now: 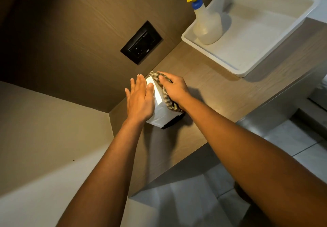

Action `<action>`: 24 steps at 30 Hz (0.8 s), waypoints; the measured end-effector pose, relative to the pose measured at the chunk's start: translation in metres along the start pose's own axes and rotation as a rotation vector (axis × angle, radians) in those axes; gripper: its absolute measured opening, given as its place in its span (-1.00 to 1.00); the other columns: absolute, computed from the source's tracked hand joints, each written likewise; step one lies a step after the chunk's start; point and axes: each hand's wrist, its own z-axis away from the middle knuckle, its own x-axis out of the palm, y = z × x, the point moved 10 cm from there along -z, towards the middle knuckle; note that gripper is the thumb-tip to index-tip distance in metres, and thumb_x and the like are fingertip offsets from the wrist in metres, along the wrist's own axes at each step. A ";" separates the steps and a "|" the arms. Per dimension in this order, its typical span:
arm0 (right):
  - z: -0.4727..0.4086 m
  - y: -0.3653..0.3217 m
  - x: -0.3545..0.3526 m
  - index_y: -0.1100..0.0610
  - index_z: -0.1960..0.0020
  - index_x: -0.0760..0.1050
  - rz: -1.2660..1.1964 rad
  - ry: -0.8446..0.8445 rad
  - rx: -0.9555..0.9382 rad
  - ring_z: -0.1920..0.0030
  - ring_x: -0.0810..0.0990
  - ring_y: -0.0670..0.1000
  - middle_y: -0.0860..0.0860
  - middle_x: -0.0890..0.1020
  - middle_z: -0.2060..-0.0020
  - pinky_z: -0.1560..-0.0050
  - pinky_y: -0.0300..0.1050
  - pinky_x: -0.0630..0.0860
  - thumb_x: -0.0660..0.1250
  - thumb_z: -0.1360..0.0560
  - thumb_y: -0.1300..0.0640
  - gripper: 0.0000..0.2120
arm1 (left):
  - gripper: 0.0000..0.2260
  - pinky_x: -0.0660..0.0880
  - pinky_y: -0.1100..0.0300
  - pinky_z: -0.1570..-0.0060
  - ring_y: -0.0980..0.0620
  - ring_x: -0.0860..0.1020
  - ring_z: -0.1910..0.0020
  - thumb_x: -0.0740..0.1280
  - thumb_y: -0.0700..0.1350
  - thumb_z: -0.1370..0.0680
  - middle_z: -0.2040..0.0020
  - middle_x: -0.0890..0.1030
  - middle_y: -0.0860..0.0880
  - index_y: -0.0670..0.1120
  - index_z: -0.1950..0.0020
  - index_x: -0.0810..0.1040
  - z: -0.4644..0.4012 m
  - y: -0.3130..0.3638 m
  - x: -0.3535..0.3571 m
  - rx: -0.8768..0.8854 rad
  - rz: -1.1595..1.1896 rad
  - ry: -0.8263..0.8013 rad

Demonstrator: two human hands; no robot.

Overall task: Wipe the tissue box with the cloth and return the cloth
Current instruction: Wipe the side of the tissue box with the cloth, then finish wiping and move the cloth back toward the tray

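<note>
A white tissue box with a dark base stands on the wooden counter close to the wall. My left hand lies flat on the box's left side and top, fingers together, steadying it. A striped brown and beige cloth is pressed against the right side of the box under my right hand. The cloth runs from the far top corner down to the near right edge. Most of the box's top is hidden by my hands.
A white plastic tray sits on the counter at the back right, holding a clear spray bottle with a blue and yellow head. A black wall socket is above the box. Tiled floor lies below the counter edge.
</note>
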 end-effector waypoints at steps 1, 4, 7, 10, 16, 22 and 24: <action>0.000 0.011 -0.006 0.02 -0.29 0.54 0.023 0.007 0.060 -0.15 0.57 0.02 0.00 0.63 -0.14 -0.20 0.04 0.52 0.25 -0.58 -0.02 -0.68 | -0.45 -0.31 0.02 -0.55 0.01 -0.16 -0.66 -0.10 0.11 -0.74 -0.70 0.00 -0.04 -0.09 -0.68 -0.03 0.000 0.001 0.000 0.005 -0.004 0.000; 0.024 0.031 -0.018 0.01 -0.29 0.53 0.043 0.064 0.109 -0.09 0.58 -0.02 -0.05 0.63 -0.06 -0.09 -0.06 0.58 0.24 -0.58 -0.03 -0.68 | -0.45 -0.26 0.09 -0.54 0.04 -0.14 -0.66 -0.10 0.11 -0.74 -0.70 -0.01 -0.03 -0.09 -0.69 -0.04 -0.001 0.001 0.000 0.008 -0.008 0.009; 0.043 0.023 -0.010 -0.04 -0.27 0.55 -0.045 0.095 -0.008 -0.07 0.59 -0.16 -0.20 0.64 -0.03 -0.07 -0.17 0.57 0.25 -0.54 -0.08 -0.67 | -0.45 -0.19 0.07 -0.57 0.04 -0.12 -0.67 -0.10 0.11 -0.74 -0.70 0.00 -0.03 -0.09 -0.69 -0.02 0.000 -0.001 0.000 -0.006 -0.014 0.017; 0.029 -0.006 0.003 -0.03 -0.25 0.56 -0.042 0.061 -0.112 -0.12 0.58 -0.18 -0.21 0.65 -0.06 -0.13 -0.19 0.53 0.27 -0.52 -0.05 -0.67 | -0.44 -0.17 0.06 -0.59 0.03 -0.11 -0.67 -0.10 0.12 -0.73 -0.70 0.01 -0.04 -0.10 -0.69 0.00 0.000 0.000 0.000 -0.010 -0.007 0.025; 0.009 0.018 -0.011 0.00 -0.26 0.56 0.013 0.076 0.117 -0.07 0.60 0.00 -0.05 0.65 -0.03 -0.13 -0.01 0.56 0.26 -0.58 -0.01 -0.71 | -0.45 -0.19 0.08 -0.56 0.02 -0.11 -0.67 -0.10 0.11 -0.73 -0.70 0.00 -0.04 -0.09 -0.69 -0.02 -0.001 0.000 0.000 -0.003 -0.024 0.019; 0.045 0.011 -0.011 -0.03 -0.24 0.56 -0.086 0.134 0.087 -0.04 0.61 -0.09 -0.15 0.66 0.00 -0.07 -0.08 0.59 0.27 -0.55 -0.07 -0.69 | -0.43 -0.16 -0.01 -0.60 -0.01 -0.12 -0.67 -0.12 0.14 -0.73 -0.70 0.00 -0.06 -0.10 -0.68 -0.03 -0.001 0.001 0.001 0.012 -0.035 0.007; 0.053 -0.003 -0.009 0.00 -0.24 0.57 -0.129 0.094 0.073 -0.07 0.62 -0.07 -0.11 0.67 -0.03 -0.09 -0.10 0.58 0.28 -0.56 -0.02 -0.71 | -0.42 -0.15 -0.03 -0.61 -0.02 -0.12 -0.67 -0.12 0.15 -0.73 -0.70 0.00 -0.07 -0.11 -0.68 -0.02 0.001 0.002 -0.001 0.006 -0.036 0.013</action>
